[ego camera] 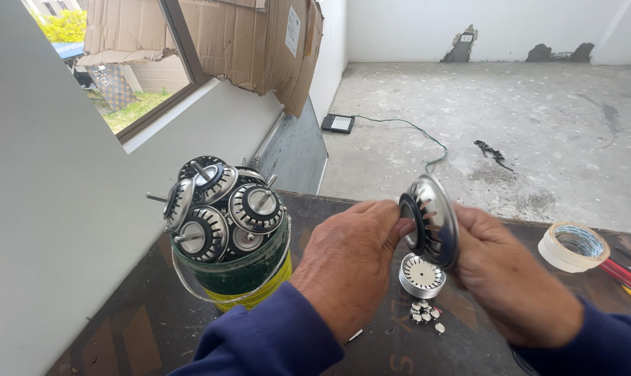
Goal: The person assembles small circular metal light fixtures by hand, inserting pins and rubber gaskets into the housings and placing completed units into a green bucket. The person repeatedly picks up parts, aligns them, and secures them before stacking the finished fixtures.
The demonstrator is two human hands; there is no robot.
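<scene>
**Both hands close on a sink strainer above a dark worktable**

At the upper left of the frame, a window point(131, 76) partly covered with torn cardboard point(239, 42) looks out on grass and a building. Below it, at left centre, a green bucket point(239, 275) stands on the table point(141, 320), heaped past its rim with metal strainers point(221, 209), their black rubber rings and thin stems pointing in all directions.

At the centre of the frame, the left hand point(347, 268), in a blue sleeve, reaches in from the bottom edge, fingertips pinching the black-ringed rim of a single strainer point(430, 219). The strainer is held on edge above the table, its shiny domed face turned to the right. The right hand point(514, 278), also blue-sleeved, cups the strainer from the other side, fingers curled against its metal face. Both hands are closed on the piece, which sits between them just right of centre.

Directly beneath it, a short stack of slotted discs point(422, 275) rests on the table, with a scatter of small silver caps point(425, 315) just below.

At the right edge, a roll of tape point(573, 247) lies on the table beside a red-handled tool point(625, 275). In the upper right, a bare concrete floor point(538, 125) stretches back, crossed by a green cable point(406, 129) running from a flat black device point(338, 123) by the wall.
</scene>
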